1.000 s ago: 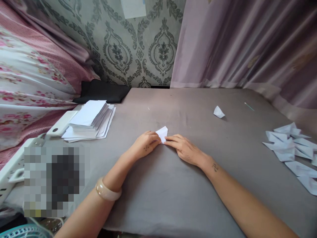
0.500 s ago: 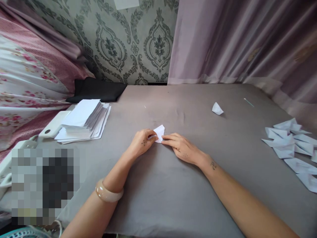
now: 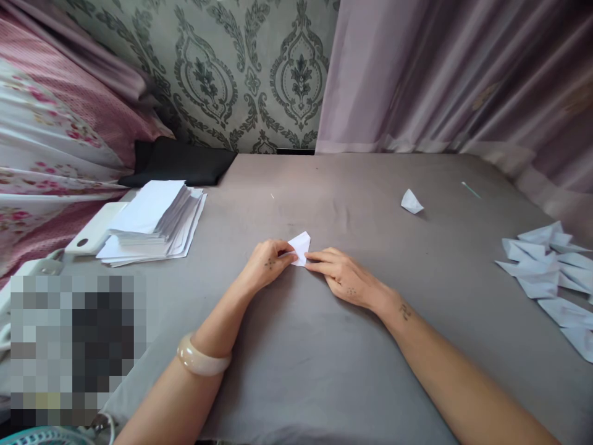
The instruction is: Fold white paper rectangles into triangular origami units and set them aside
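A small folded piece of white paper [image 3: 301,245] lies at the middle of the grey-covered table [image 3: 278,346]. My left hand [image 3: 269,262] pinches its left edge between thumb and fingers. The fingertips of my right hand [image 3: 340,272] rest on the lower right edge of the paper, fingers stretched out and the palm turned down. Part of the paper is hidden under the left fingers. A pale bangle [image 3: 204,357] sits on my left forearm.
A stack of white paper sheets [image 3: 151,213] stands at the left, beside a white flat object [image 3: 90,232] and a black folded cloth [image 3: 185,162]. Several folded paper pieces [image 3: 537,269] lie at the far right. One folded paper [image 3: 411,202] sits apart, near a thin greenish stick [image 3: 471,190].
The view has shifted slightly. Both hands stay at the folded paper in nearly the same pose, with no clear change in the fold.
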A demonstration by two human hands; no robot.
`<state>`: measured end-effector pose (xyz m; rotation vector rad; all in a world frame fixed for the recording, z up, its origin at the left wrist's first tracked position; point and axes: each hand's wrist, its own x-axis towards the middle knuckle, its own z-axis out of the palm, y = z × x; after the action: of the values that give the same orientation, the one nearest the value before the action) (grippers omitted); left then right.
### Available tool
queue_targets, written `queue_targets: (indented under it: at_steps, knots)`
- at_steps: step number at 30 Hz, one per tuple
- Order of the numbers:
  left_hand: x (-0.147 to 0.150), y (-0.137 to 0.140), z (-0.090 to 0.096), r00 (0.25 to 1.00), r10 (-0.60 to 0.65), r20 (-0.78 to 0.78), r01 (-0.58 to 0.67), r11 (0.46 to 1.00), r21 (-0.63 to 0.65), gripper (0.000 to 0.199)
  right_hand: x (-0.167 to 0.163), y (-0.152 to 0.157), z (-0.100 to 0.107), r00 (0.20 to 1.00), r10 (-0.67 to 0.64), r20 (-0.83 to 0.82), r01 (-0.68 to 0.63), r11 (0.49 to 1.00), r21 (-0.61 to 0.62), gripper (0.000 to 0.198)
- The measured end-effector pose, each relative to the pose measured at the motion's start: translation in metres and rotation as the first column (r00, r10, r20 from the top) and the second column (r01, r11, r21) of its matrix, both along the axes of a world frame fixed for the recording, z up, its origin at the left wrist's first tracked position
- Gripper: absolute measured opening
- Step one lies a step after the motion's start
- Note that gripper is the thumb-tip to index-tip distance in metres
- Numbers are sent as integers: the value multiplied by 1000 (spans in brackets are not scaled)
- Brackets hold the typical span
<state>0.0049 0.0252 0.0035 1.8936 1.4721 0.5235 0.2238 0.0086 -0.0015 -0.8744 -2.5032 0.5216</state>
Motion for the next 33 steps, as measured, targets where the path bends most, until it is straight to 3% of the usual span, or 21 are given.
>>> queue_targets:
  at_steps: [9,20,26,33]
  knots:
    - [-2,1,0,997,-75,-7,75,994,82,17,1,0,0,1000,-9,-28,8,999,-43,58]
    - [-1,1,-1,998,-49,-25,51,997,64,17,2,-5,-2,988,4,155,-14,998,61,54]
    - [-1,-2,5,978,47,-202,-19,990,137,19,-5,-9,1,982,-58,180,45,996,71,50]
    - [-3,-5,2,969,99,-227,-69,988,136,19,-9,-9,0,980,-93,175,79,993,88,43]
